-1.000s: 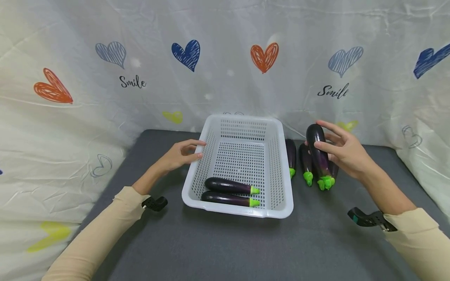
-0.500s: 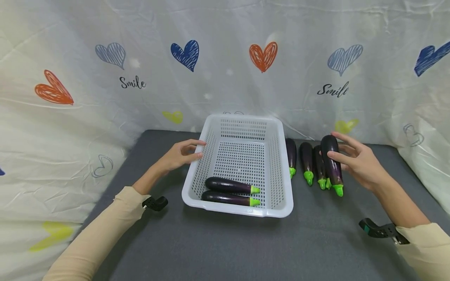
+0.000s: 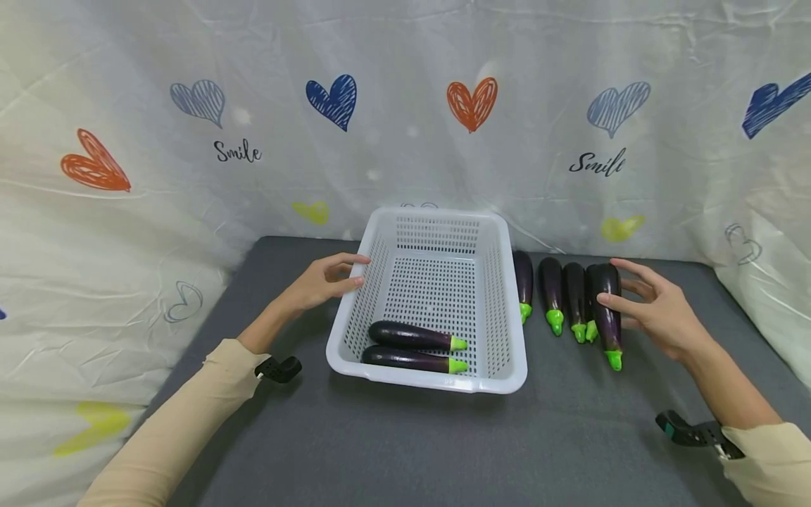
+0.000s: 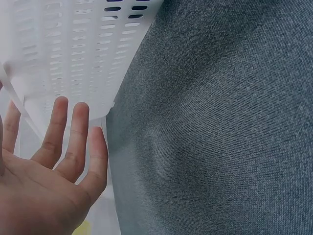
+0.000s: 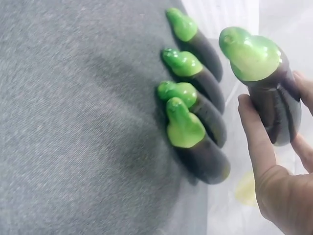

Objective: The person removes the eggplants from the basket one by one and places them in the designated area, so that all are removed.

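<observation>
My right hand (image 3: 662, 306) pinches a dark purple eggplant (image 3: 608, 303) between thumb and fingers, its green stem end pointing toward me. In the right wrist view this eggplant (image 5: 276, 105) is held apart from the several others, which lie side by side on the cloth, among them the nearest eggplant (image 5: 203, 159). At the left rim of a white perforated basket (image 3: 516, 331), my left hand (image 3: 319, 282) touches the edge with thumb and index fingertips. The other fingers (image 4: 73, 147) extend loosely by the outer wall. Two eggplants (image 3: 412, 334) lie crosswise at the basket's near end.
Dark grey cloth (image 3: 405, 451) covers the table, extending in front of the basket and to both sides. A pale curtain (image 3: 405, 155) printed with hearts hangs behind the table. The row of eggplants (image 3: 551, 289) begins close beside the basket's right wall.
My right hand has moved right and nearer to me, lowering the eggplant and uncovering more of the row beside it. The left hand and basket stay in place.
</observation>
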Tool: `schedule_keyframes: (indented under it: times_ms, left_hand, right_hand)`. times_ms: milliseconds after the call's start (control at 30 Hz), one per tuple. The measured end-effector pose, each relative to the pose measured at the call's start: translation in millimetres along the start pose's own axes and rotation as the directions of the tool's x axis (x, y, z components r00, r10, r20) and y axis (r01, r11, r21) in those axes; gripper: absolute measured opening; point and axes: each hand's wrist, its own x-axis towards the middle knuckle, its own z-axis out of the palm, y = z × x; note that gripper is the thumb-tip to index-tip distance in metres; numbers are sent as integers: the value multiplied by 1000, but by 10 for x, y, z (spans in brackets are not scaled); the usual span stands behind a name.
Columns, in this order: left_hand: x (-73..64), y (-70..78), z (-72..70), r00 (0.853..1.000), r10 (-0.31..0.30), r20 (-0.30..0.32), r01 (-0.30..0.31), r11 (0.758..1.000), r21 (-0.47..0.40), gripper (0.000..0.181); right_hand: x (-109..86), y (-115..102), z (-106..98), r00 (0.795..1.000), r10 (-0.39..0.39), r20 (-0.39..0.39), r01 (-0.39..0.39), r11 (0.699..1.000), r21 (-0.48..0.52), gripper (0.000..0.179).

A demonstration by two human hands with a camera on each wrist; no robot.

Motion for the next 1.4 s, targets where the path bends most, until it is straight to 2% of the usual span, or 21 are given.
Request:
schedule_keyframes:
  times_ms: [400, 533, 800, 1033, 1400]
  left_hand:
    - [2, -2, 7, 1000, -4, -5, 4, 1000, -8, 46]
    - [8, -10, 5, 1000, 7, -5, -7, 1000, -5, 46]
    - [10, -6, 3, 1000, -4, -8, 4, 1000, -2, 46]
    - [10, -17, 5, 1000, 4, 0, -4, 1000, -21, 46]
    - [21, -19, -1, 1000, 1, -5, -1, 1000, -17, 45]
  right_hand:
    - [-43, 157, -102, 996, 35, -86, -38, 998, -40, 72]
    - [-53, 198, -174, 997, 37, -61, -38, 999, -6, 74]
    - [-68, 241, -269, 999, 40, -6, -40, 999, -19, 78]
    - [-67, 300, -338, 998, 31, -57, -37, 993, -116, 81]
    - [-3, 445, -439, 996, 40, -83, -55, 981, -184, 82]
